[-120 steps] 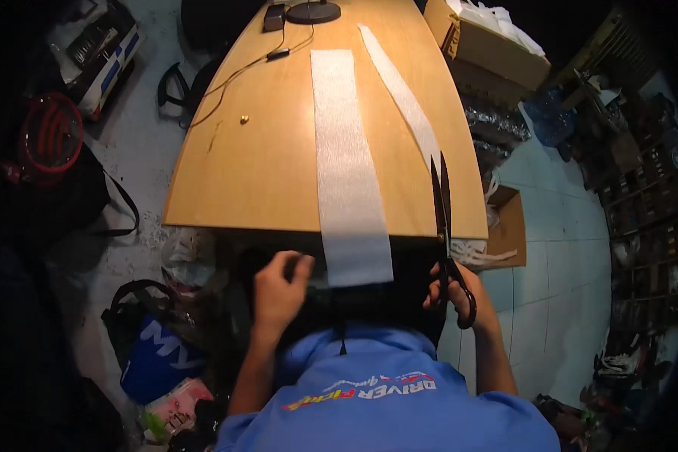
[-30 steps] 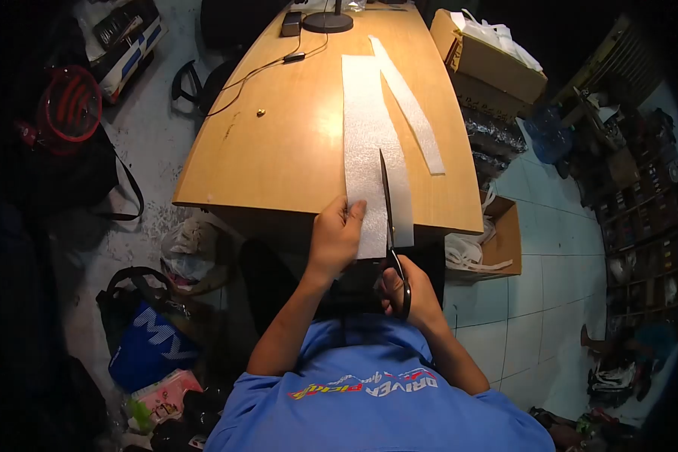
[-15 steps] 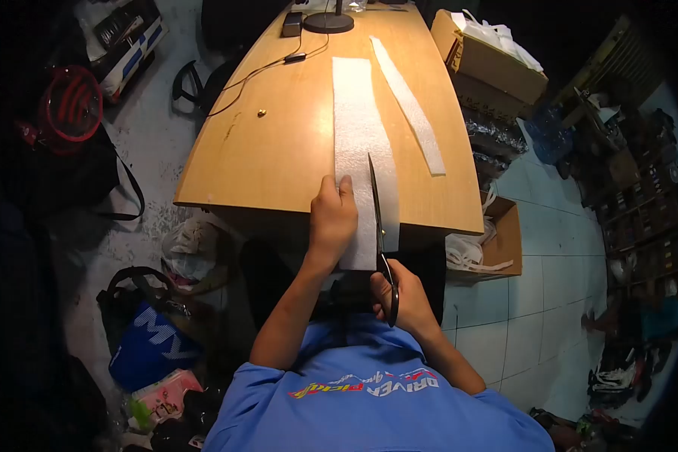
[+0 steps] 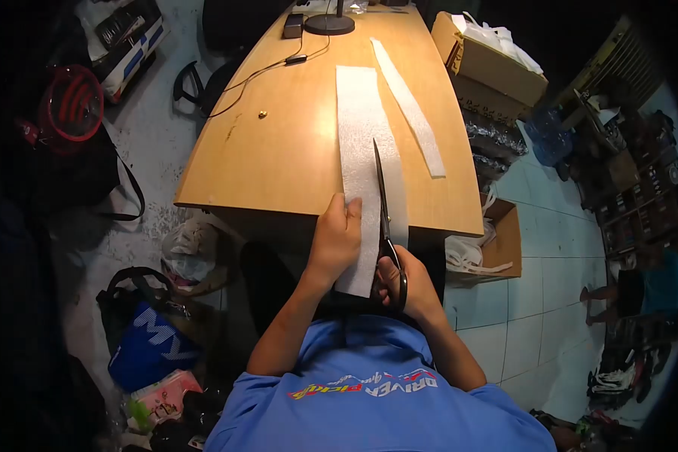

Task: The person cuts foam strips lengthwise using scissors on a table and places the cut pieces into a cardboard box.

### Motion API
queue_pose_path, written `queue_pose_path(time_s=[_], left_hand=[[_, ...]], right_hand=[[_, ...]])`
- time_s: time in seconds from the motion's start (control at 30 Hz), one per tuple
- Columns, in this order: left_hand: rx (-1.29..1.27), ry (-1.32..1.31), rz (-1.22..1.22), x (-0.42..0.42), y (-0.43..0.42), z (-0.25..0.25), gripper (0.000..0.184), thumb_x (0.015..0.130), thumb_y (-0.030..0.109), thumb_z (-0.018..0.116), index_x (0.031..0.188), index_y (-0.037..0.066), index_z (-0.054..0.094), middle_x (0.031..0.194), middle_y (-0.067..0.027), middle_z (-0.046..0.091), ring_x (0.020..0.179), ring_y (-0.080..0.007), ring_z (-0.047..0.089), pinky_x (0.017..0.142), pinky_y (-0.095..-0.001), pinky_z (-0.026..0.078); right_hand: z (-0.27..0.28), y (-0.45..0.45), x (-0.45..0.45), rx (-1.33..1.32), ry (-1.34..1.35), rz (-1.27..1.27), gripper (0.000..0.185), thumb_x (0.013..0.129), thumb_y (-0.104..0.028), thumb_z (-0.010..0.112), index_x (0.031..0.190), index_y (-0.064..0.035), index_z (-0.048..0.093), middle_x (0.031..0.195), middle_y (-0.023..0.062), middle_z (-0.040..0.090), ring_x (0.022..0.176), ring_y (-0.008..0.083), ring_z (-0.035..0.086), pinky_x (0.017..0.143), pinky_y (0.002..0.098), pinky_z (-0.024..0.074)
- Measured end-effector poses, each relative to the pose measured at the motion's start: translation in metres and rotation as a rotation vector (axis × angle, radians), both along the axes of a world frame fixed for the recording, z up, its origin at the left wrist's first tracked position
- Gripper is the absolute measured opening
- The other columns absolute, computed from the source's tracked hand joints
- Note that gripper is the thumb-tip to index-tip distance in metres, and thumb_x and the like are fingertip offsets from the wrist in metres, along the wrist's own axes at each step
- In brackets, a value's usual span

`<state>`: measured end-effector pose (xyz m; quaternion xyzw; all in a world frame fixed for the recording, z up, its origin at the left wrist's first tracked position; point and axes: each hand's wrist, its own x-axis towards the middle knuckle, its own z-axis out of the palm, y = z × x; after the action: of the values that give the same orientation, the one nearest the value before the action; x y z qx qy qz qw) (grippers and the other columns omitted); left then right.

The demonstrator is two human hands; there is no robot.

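Smooth wood-look desk (image 4: 286,158), rough whitish foam-like sheet (image 4: 358,143), dark metal scissor blades (image 4: 382,181), matt blue cloth shirt (image 4: 377,418)

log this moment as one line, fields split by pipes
left hand: gripping wide white strip | right hand: holding black scissors, blades at wide white strip | narrow white strip: lying on table

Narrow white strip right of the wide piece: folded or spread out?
Spread out. The narrow white strip lies flat on the table at full length, with no fold showing.
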<state>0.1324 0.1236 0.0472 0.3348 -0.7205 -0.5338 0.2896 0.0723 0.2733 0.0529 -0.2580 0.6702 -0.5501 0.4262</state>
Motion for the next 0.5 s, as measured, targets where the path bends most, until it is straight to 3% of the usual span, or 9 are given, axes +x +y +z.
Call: queue_pose_path(time_s=[0.07, 0.17, 0.27, 0.37, 0.5], left_hand=[[0.036, 0.009, -0.009, 0.004, 0.002, 0.000, 0.035, 0.097, 0.027, 0.046, 0.081, -0.003, 0.047, 0.064, -0.0221, 0.054, 0.057, -0.0303, 0.056, 0.055, -0.0402, 0.042], [0.047, -0.041, 0.021, 0.005, -0.005, -0.008, 0.034, 0.099, 0.028, 0.046, 0.080, -0.001, 0.049, 0.064, -0.0028, 0.050, 0.059, -0.0093, 0.046, 0.054, -0.0288, 0.040], [0.049, 0.078, 0.086, -0.008, -0.033, -0.012, 0.041, 0.096, 0.033, 0.046, 0.081, -0.004, 0.053, 0.069, -0.0222, 0.058, 0.062, -0.0321, 0.058, 0.062, -0.0412, 0.045], [0.137, 0.007, 0.134, -0.030, -0.058, 0.005, 0.041, 0.095, 0.032, 0.047, 0.082, -0.005, 0.054, 0.072, -0.0241, 0.060, 0.069, -0.0339, 0.062, 0.065, -0.0424, 0.046], [-0.083, 0.054, 0.210, -0.052, -0.055, 0.002, 0.037, 0.096, 0.029, 0.047, 0.084, -0.006, 0.053, 0.073, -0.0269, 0.061, 0.071, -0.0392, 0.063, 0.062, -0.0442, 0.046]], right_hand=[[0.000, -0.001, 0.000, -0.007, 0.022, -0.002, 0.048, 0.087, -0.048, 0.062, 0.094, -0.0013, 0.054, 0.056, 0.0002, 0.051, 0.048, 0.0068, 0.050, 0.044, 0.0226, 0.0405], [0.004, -0.002, 0.002, -0.008, 0.065, 0.004, 0.048, 0.087, -0.048, 0.062, 0.092, -0.0011, 0.054, 0.054, -0.0002, 0.050, 0.048, 0.0069, 0.050, 0.044, 0.0229, 0.0397], [0.008, 0.001, 0.003, 0.003, 0.075, 0.012, 0.048, 0.087, -0.048, 0.061, 0.092, -0.0007, 0.054, 0.054, 0.0004, 0.051, 0.047, 0.0073, 0.050, 0.044, 0.0232, 0.0396], [0.012, 0.004, 0.009, 0.025, 0.126, 0.031, 0.049, 0.088, -0.048, 0.061, 0.092, 0.0000, 0.054, 0.054, 0.0013, 0.051, 0.047, 0.0078, 0.051, 0.044, 0.0238, 0.0398], [0.012, 0.001, 0.011, 0.039, 0.132, 0.002, 0.051, 0.088, -0.049, 0.060, 0.094, 0.0020, 0.054, 0.054, 0.0029, 0.052, 0.047, 0.0094, 0.052, 0.045, 0.0250, 0.0408]])
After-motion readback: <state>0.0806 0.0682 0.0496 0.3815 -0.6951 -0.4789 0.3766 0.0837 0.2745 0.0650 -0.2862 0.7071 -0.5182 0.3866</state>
